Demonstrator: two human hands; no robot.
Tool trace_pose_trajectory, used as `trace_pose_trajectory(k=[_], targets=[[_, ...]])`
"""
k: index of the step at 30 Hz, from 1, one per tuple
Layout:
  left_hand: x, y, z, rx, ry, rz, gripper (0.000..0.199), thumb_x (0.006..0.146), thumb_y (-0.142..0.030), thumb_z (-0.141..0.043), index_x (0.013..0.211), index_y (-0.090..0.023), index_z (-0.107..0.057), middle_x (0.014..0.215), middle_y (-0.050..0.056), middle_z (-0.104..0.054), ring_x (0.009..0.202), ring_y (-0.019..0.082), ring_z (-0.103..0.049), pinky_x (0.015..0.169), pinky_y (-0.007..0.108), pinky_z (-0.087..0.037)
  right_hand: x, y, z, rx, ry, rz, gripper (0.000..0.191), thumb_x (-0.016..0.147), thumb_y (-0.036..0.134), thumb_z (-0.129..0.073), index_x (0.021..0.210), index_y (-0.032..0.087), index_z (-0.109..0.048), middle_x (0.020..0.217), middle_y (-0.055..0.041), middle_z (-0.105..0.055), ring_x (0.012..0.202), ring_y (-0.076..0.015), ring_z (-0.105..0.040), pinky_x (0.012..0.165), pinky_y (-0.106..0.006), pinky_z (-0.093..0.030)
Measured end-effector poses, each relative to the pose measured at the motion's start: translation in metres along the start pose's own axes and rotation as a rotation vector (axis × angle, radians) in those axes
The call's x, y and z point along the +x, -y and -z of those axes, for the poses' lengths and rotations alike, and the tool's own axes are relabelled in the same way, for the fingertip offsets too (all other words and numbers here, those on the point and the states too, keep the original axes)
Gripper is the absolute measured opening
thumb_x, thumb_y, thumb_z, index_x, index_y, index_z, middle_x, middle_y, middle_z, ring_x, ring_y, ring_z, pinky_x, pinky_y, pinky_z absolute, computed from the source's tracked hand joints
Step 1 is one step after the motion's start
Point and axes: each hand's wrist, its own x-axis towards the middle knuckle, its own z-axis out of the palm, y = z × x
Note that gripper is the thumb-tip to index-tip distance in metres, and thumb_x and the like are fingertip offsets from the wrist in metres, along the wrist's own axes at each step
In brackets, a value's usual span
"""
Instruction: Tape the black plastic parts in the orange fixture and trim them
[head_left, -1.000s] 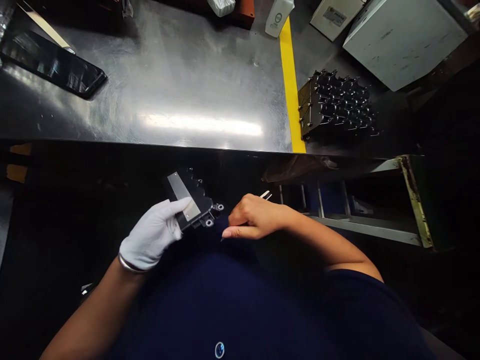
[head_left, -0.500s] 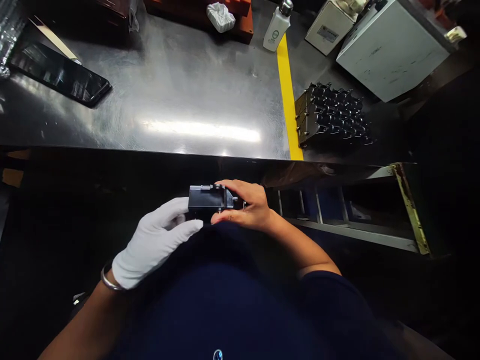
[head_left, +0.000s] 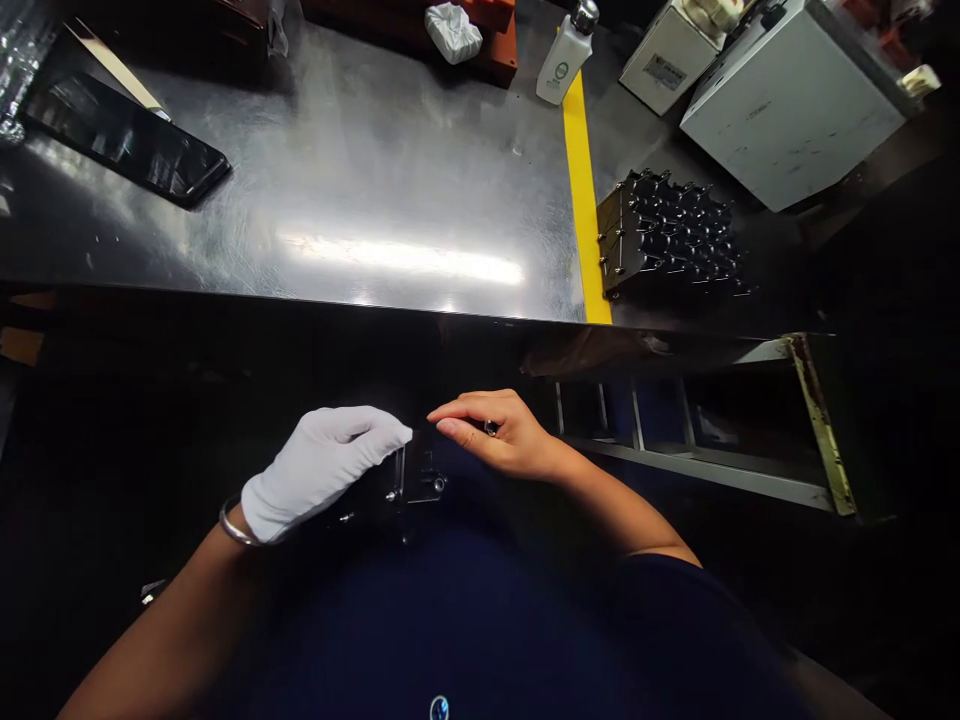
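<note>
My left hand (head_left: pixel 322 470), in a white glove with a bangle at the wrist, pinches the upper edge of a black block-shaped part (head_left: pixel 420 495). The part hangs below the gloved fingertips, turned so that a thin metal rod and a small round fitting show on its face. Against my dark shirt its outline is hard to make out. My bare right hand (head_left: pixel 499 430) is just to the right of the part, apart from it. Its fingers stretch out with a narrow gap to the thumb, and a ring shows on one finger.
Ahead is a steel bench (head_left: pixel 412 170) with a yellow tape line (head_left: pixel 586 210). A stack of similar black parts (head_left: pixel 675 235) stands right of the tape, near a white bottle (head_left: pixel 564 65) and a grey box (head_left: pixel 795 100). A black phone (head_left: pixel 127 140) lies left. Below, right, is a metal frame (head_left: pixel 705 460).
The black part has been turned and lowered, now held by the gloved left hand alone. My right hand has let go and shifted slightly right and down.
</note>
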Motion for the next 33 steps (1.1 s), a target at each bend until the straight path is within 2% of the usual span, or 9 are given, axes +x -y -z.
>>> trace_pose_trajectory(k=[3,7,11,14,18,20,22,27,33], targets=[[0.001,-0.001,-0.002,0.057,0.019,0.011,0.047,0.072,-0.063,-0.064,0.064,-0.017,-0.071,0.064,0.005,-0.066,0.060,0.016,-0.059,0.055,0.024,-0.048,-0.002,0.004,0.002,-0.054,0.067,0.089,0.017,0.093,0.023,-0.058,0.096,0.012,-0.072,0.075,-0.0045,-0.070,0.062,-0.0090,-0.060,0.058,-0.020,-0.048],[0.003,-0.001,-0.003,0.101,0.066,0.050,0.050,0.073,-0.065,-0.062,0.064,-0.017,-0.070,0.063,0.004,-0.065,0.059,0.016,-0.057,0.052,0.023,-0.046,-0.001,0.008,0.008,-0.083,0.166,0.100,0.015,0.093,0.020,-0.058,0.094,0.012,-0.071,0.078,-0.0053,-0.072,0.064,-0.0096,-0.062,0.060,-0.020,-0.049],[0.003,-0.001,-0.004,0.123,0.132,0.035,0.047,0.075,-0.063,-0.062,0.065,-0.019,-0.072,0.065,0.004,-0.067,0.060,0.016,-0.060,0.054,0.022,-0.047,0.003,0.005,0.009,-0.105,0.233,0.035,0.015,0.092,0.018,-0.056,0.089,0.013,-0.070,0.080,-0.0054,-0.072,0.068,-0.0105,-0.063,0.064,-0.021,-0.049],[0.003,-0.002,-0.005,0.119,0.166,0.009,0.043,0.074,-0.060,-0.064,0.063,-0.019,-0.072,0.065,0.003,-0.068,0.059,0.016,-0.061,0.055,0.022,-0.049,0.006,0.001,0.006,-0.122,0.180,-0.100,0.015,0.092,0.028,-0.059,0.089,0.015,-0.068,0.081,-0.0037,-0.070,0.071,-0.0117,-0.063,0.066,-0.023,-0.048],[0.001,-0.001,-0.004,0.053,-0.018,-0.014,0.043,0.070,-0.060,-0.067,0.062,-0.018,-0.072,0.065,0.005,-0.069,0.061,0.018,-0.062,0.057,0.025,-0.051,0.003,0.000,0.004,-0.133,0.045,-0.271,0.027,0.097,0.040,-0.049,0.101,0.017,-0.061,0.083,-0.0018,-0.066,0.072,-0.0121,-0.061,0.067,-0.025,-0.047],[0.000,0.002,-0.004,0.013,-0.133,-0.006,0.040,0.068,-0.057,-0.069,0.063,-0.018,-0.072,0.066,0.006,-0.070,0.063,0.019,-0.064,0.058,0.026,-0.053,-0.001,0.000,0.000,-0.062,0.051,-0.240,0.033,0.101,0.039,-0.039,0.092,0.016,-0.061,0.078,-0.0015,-0.065,0.069,-0.0112,-0.059,0.067,-0.024,-0.047],[-0.001,0.005,-0.005,-0.012,-0.206,0.002,0.034,0.068,-0.052,-0.071,0.064,-0.018,-0.072,0.067,0.006,-0.071,0.063,0.020,-0.065,0.059,0.027,-0.054,-0.005,0.000,-0.006,0.024,0.052,-0.160,0.037,0.101,0.039,-0.039,0.081,0.016,-0.061,0.074,-0.0019,-0.064,0.066,-0.0107,-0.059,0.064,-0.023,-0.048],[-0.002,0.009,-0.010,-0.051,-0.290,0.004,0.029,0.065,-0.048,-0.072,0.062,-0.020,-0.072,0.065,0.005,-0.071,0.062,0.020,-0.065,0.059,0.028,-0.054,-0.006,-0.001,-0.019,0.051,-0.040,-0.040,0.033,0.098,0.034,-0.047,0.079,0.014,-0.066,0.073,-0.0037,-0.067,0.065,-0.0105,-0.062,0.062,-0.021,-0.049],[-0.001,0.006,-0.013,-0.040,-0.315,0.004,0.025,0.064,-0.045,-0.072,0.061,-0.021,-0.072,0.066,0.004,-0.071,0.063,0.021,-0.065,0.061,0.028,-0.055,-0.005,0.000,-0.018,0.011,-0.092,0.031,0.028,0.097,0.028,-0.050,0.080,0.014,-0.068,0.070,-0.0039,-0.068,0.062,-0.0101,-0.061,0.060,-0.020,-0.049]])
